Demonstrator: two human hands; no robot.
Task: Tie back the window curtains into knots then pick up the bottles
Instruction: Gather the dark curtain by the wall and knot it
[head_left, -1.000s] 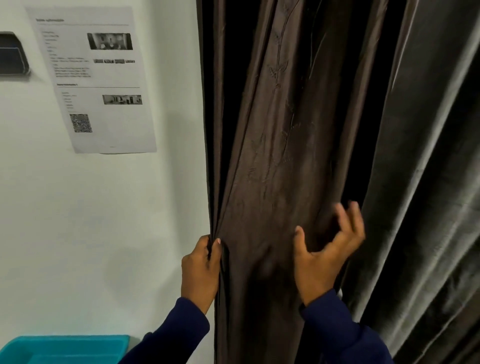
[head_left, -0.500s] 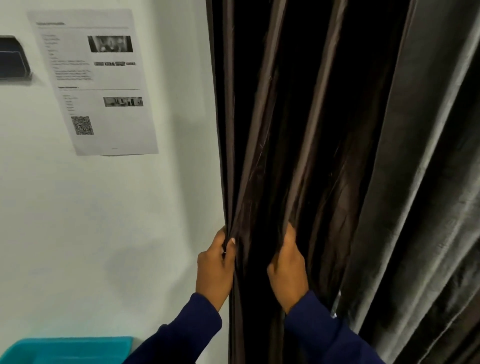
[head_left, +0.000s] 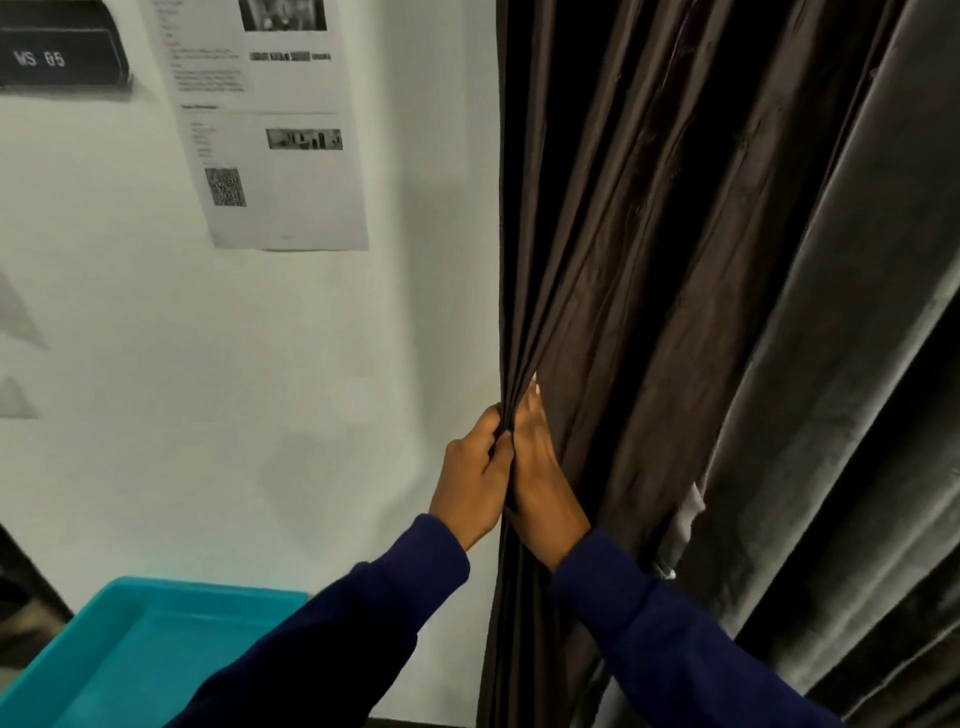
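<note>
By the white wall (head_left: 208, 389), right hand (head_left: 540, 467) has joined left hand (head_left: 475, 483) bunching curtain (head_left: 623, 260).

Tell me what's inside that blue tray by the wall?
The teal tray shows only its bare bottom. A dark blue sleeve covers its right corner, so that part stays hidden.

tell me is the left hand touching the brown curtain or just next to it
Touching. The head view shows the left hand with its fingers curled around gathered folds at the edge of the brown curtain, pinching them, pressed against the right hand.
</note>
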